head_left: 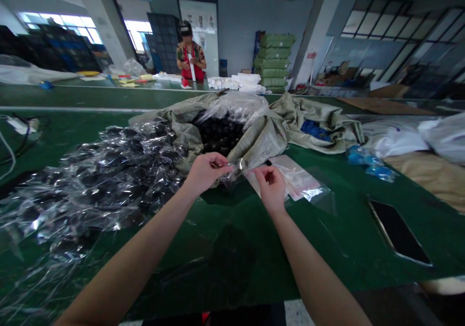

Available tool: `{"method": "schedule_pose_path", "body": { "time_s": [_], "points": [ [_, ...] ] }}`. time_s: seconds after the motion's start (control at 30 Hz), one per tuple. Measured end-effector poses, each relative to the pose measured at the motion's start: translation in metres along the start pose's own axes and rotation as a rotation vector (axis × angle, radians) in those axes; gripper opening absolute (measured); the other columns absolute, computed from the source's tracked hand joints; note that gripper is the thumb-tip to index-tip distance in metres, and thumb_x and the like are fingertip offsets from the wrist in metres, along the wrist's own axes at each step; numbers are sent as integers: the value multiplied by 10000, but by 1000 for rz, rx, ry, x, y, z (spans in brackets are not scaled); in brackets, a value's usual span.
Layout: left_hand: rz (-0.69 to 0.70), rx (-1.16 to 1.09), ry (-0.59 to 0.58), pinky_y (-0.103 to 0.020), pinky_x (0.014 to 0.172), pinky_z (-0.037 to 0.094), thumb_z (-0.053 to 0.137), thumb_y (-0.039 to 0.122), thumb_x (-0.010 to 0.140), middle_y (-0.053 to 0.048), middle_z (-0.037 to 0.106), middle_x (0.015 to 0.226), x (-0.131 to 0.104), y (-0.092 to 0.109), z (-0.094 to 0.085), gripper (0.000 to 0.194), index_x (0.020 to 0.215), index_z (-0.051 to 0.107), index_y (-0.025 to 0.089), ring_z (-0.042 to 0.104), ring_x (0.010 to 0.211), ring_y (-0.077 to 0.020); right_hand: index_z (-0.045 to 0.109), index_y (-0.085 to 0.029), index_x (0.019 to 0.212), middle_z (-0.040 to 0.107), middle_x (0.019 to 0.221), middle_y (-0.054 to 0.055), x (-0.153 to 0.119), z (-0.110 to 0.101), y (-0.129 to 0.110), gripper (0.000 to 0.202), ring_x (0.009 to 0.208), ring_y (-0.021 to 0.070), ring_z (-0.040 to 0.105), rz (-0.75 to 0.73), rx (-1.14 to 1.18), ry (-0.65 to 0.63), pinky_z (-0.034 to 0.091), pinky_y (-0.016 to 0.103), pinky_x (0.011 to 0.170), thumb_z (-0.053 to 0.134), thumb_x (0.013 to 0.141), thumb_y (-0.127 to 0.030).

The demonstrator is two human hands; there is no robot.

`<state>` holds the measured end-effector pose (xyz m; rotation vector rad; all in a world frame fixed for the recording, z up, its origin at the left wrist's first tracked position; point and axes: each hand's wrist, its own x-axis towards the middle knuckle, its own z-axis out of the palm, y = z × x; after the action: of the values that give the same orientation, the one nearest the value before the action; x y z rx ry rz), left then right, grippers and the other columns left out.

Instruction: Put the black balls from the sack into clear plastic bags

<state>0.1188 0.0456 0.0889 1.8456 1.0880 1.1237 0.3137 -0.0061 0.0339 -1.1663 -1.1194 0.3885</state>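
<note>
Between my hands a small clear plastic bag [238, 167] is stretched over the table. My left hand [206, 172] pinches its left side and my right hand [269, 184] pinches its right side. Whether anything lies inside the bag I cannot make out. Just beyond stands an open woven sack [271, 134] with many round black pieces [220, 134] in it. Left of my left hand spreads a large heap of clear bags with black pieces inside [119, 171]. Beside my right hand lies a stack of flat clear bags [296, 176].
A phone [397, 231] lies on the green table [348, 248] at the right. Blue wrapped pieces [370, 161] and another sack [323, 122] are farther back. A cable with a plug [23, 125] is at far left. Across the tables a person [191, 57] holds something white.
</note>
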Motion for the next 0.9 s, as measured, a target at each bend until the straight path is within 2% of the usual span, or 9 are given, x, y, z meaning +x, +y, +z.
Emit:
{"method": "schedule_pose_path", "body": {
  "time_s": [0.1, 0.2, 0.3, 0.37, 0.47, 0.57, 0.63, 0.8, 0.9],
  "points": [
    [219, 193, 92, -245, 608, 459, 740, 301, 726, -5, 658, 708, -4, 4, 8, 179, 765, 636, 160, 578, 625, -121, 571, -192, 715, 553, 651, -20, -5, 3, -8, 304, 610, 123, 510, 76, 43, -170, 433, 266, 601, 649, 802, -473],
    [428, 416, 90, -279, 702, 468, 675, 177, 780, -14, 655, 743, -11, 7, 22, 53, 773, 623, 174, 590, 716, -144, 609, -187, 765, 622, 696, 8, -10, 10, -15, 329, 651, 147, 578, 196, 178, -349, 463, 275, 595, 649, 783, -514],
    [518, 535, 24, -316, 756, 463, 651, 138, 799, -27, 655, 768, -16, 10, 31, 49, 800, 618, 175, 593, 778, -171, 607, -192, 765, 640, 725, 13, -12, 14, -16, 321, 680, 159, 603, 270, 249, -322, 489, 281, 597, 672, 760, -506],
    [496, 528, -14, -325, 767, 463, 687, 184, 791, -28, 658, 783, -17, 11, 33, 82, 834, 618, 175, 600, 795, -179, 602, -199, 763, 635, 737, 5, -12, 15, -13, 296, 670, 152, 594, 284, 265, -267, 499, 281, 601, 670, 768, -487],
    [372, 402, -128, -315, 759, 477, 752, 297, 749, -15, 676, 800, -18, 16, 30, 229, 900, 624, 181, 625, 771, -168, 609, -205, 782, 657, 794, 11, -10, 13, -10, 255, 721, 150, 608, 257, 253, -215, 513, 293, 684, 654, 789, -456],
    [219, 238, -259, -291, 735, 497, 681, 411, 803, -14, 696, 850, -17, 19, 26, 266, 942, 639, 188, 644, 763, -150, 579, -211, 743, 677, 829, 20, -11, 12, -11, 254, 770, 159, 626, 243, 249, -216, 520, 304, 735, 645, 793, -450],
    [161, 187, -279, -286, 730, 505, 639, 441, 829, -18, 699, 870, -17, 20, 25, 284, 957, 646, 187, 646, 774, -147, 550, -216, 718, 689, 864, 25, -11, 11, -14, 265, 783, 165, 639, 244, 280, -226, 531, 314, 736, 648, 790, -451],
    [220, 221, -257, -286, 760, 510, 725, 379, 760, -20, 701, 911, -17, 18, 27, 293, 961, 639, 183, 646, 800, -149, 584, -213, 718, 710, 877, 30, -12, 10, -19, 206, 845, 181, 668, 219, 298, -242, 533, 345, 823, 652, 803, -388],
    [244, 250, -230, -286, 761, 514, 739, 326, 749, -20, 702, 890, -18, 19, 30, 272, 950, 630, 179, 648, 785, -147, 613, -210, 736, 711, 876, 31, -12, 9, -19, 183, 847, 180, 670, 221, 290, -239, 541, 342, 818, 662, 795, -377]
  ]
}}
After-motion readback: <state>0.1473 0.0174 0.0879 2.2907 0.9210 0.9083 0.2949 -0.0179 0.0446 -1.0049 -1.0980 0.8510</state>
